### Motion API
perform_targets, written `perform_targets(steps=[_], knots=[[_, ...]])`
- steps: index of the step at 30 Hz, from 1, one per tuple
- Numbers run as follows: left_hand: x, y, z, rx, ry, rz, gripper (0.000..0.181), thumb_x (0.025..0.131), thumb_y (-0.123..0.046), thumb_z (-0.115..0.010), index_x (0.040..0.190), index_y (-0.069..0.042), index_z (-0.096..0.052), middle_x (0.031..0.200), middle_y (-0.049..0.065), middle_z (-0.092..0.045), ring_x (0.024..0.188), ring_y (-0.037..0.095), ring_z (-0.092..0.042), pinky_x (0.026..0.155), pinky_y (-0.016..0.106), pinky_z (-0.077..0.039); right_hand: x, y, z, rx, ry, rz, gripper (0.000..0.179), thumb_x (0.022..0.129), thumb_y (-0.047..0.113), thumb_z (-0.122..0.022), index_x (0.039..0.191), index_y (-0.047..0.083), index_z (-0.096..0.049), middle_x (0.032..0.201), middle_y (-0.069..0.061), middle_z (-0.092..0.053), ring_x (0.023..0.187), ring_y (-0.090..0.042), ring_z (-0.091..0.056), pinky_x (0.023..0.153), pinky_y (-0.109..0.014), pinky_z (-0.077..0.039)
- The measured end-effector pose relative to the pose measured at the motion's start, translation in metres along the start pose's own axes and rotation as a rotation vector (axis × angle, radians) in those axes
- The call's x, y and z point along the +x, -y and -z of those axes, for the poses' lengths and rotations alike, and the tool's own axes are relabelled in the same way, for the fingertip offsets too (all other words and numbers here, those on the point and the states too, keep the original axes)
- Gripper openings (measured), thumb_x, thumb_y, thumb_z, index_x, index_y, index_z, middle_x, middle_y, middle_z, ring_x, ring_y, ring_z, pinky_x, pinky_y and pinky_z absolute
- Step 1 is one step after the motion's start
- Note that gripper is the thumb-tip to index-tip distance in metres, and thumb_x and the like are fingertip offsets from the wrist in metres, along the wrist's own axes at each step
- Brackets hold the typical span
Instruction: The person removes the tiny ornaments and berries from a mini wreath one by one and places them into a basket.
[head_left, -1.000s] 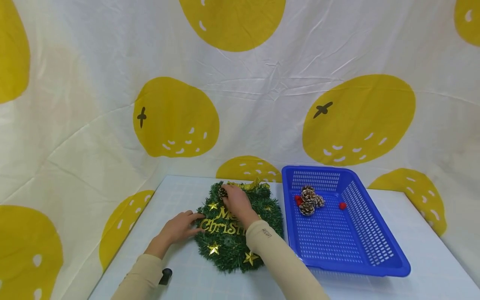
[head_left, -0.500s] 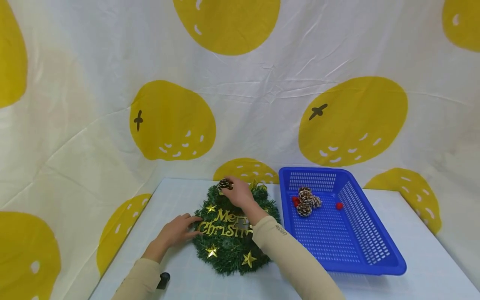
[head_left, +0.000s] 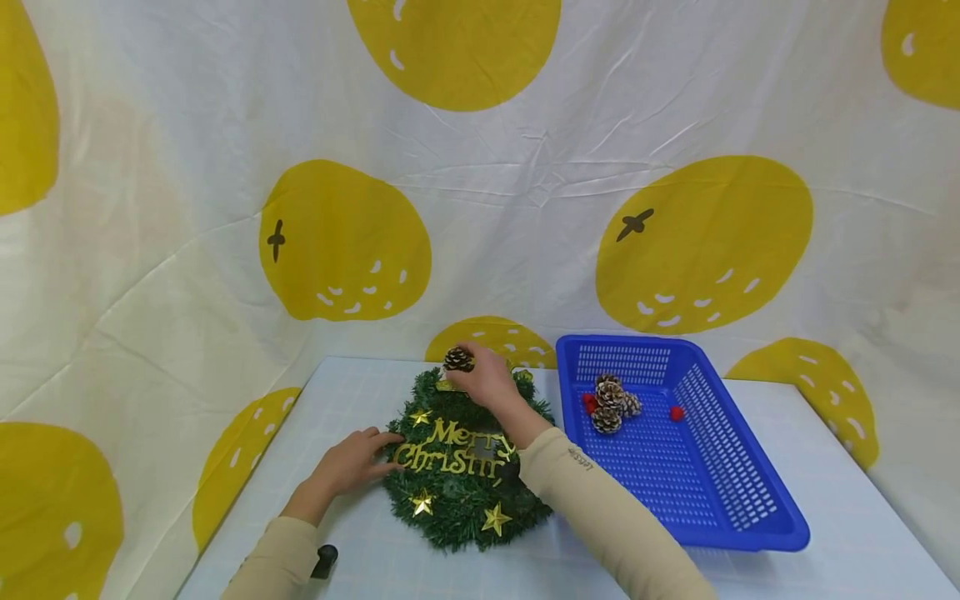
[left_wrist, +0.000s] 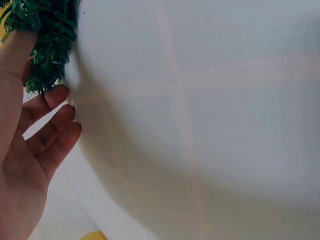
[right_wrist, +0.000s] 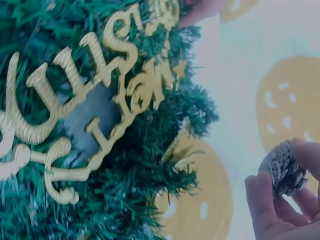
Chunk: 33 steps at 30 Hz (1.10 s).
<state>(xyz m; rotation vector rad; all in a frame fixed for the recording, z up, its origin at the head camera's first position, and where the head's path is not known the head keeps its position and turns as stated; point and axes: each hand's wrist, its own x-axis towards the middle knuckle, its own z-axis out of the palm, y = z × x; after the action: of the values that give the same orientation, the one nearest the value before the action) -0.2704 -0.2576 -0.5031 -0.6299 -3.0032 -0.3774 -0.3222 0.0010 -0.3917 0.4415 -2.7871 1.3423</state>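
Observation:
A green tinsel Christmas wreath [head_left: 450, 517] lies on the table, with gold lettering [head_left: 450, 458] and gold stars on it. My left hand [head_left: 352, 462] holds its left edge; in the left wrist view the greenery [left_wrist: 52, 50] sits between thumb and fingers. Over the wreath's far side, my right hand [head_left: 487, 379] pinches a pine cone [head_left: 458, 359] between thumb and fingertips. The right wrist view shows that pine cone [right_wrist: 285, 170] off to the side of the greenery, its scales pale-tipped.
Right of the wreath stands a blue plastic basket [head_left: 675, 537] holding several pine cones [head_left: 609, 400] and red balls [head_left: 677, 413]. Near my left sleeve lies a small black object [head_left: 325, 561]. A white curtain [head_left: 510, 233] with yellow fruit prints hangs behind the table.
My right hand has lifted the pine cone off the wreath's upper left and shifted slightly up and right. The left hand has stayed at the wreath's edge.

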Motion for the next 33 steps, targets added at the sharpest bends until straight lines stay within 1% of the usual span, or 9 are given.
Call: perform_targets(steps=[5,9,15,22,26,33], knots=[[0.0,0.001,0.001,0.004,0.0,-0.007,0.049,0.086,-0.043,-0.073,0.126,-0.016,-0.065,0.091,-0.002,-0.056,0.074,0.011,-0.05,0.061,0.034,-0.045,-0.007,0.001,0.009,-0.058,-0.008,0.038,0.057,0.094,0.031,-0.068,0.144,0.014,-0.048,0.139,-0.013,-0.053,0.119,-0.035,-0.055,0.091,-0.049,-0.047],[0.0,0.001,0.002,0.001,0.006,-0.01,0.049,0.086,-0.043,-0.073,0.126,-0.016,-0.064,0.091,-0.002,-0.056,0.074,0.011,-0.049,0.061,0.034,-0.045,-0.011,0.0,0.019,-0.073,-0.025,0.068,0.056,0.093,0.034,-0.068,0.143,0.014,-0.051,0.136,-0.012,-0.056,0.117,-0.034,-0.057,0.091,-0.051,-0.047],[0.0,0.002,0.002,-0.009,0.014,-0.005,0.049,0.086,-0.043,-0.073,0.126,-0.017,-0.064,0.091,-0.002,-0.056,0.075,0.011,-0.05,0.061,0.034,-0.044,-0.018,-0.004,0.036,-0.086,-0.046,0.102,0.057,0.093,0.035,-0.069,0.142,0.012,-0.051,0.129,-0.013,-0.061,0.109,-0.03,-0.062,0.086,-0.047,-0.051],[0.001,0.002,0.002,-0.001,0.016,0.012,0.049,0.085,-0.044,-0.073,0.126,-0.018,-0.064,0.09,-0.003,-0.055,0.076,0.011,-0.05,0.061,0.034,-0.045,-0.025,-0.016,0.06,-0.051,-0.034,0.079,0.059,0.095,0.034,-0.066,0.146,0.012,-0.047,0.138,-0.014,-0.055,0.113,-0.03,-0.061,0.088,-0.048,-0.05],[0.002,0.0,0.003,-0.005,0.009,0.003,0.049,0.085,-0.043,-0.074,0.126,-0.017,-0.065,0.09,-0.002,-0.055,0.075,0.011,-0.05,0.061,0.034,-0.045,-0.029,-0.026,0.073,-0.058,-0.056,0.054,0.059,0.094,0.035,-0.067,0.146,0.015,-0.047,0.137,-0.014,-0.056,0.115,-0.032,-0.06,0.091,-0.05,-0.048],[0.0,-0.001,0.003,-0.004,0.015,-0.001,0.05,0.085,-0.045,-0.073,0.126,-0.017,-0.065,0.093,-0.001,-0.057,0.076,0.012,-0.051,0.062,0.036,-0.046,-0.032,-0.049,0.09,-0.096,-0.073,0.009,0.064,0.094,0.04,-0.065,0.147,0.009,-0.045,0.136,-0.018,-0.056,0.12,-0.035,-0.056,0.095,-0.053,-0.045]])
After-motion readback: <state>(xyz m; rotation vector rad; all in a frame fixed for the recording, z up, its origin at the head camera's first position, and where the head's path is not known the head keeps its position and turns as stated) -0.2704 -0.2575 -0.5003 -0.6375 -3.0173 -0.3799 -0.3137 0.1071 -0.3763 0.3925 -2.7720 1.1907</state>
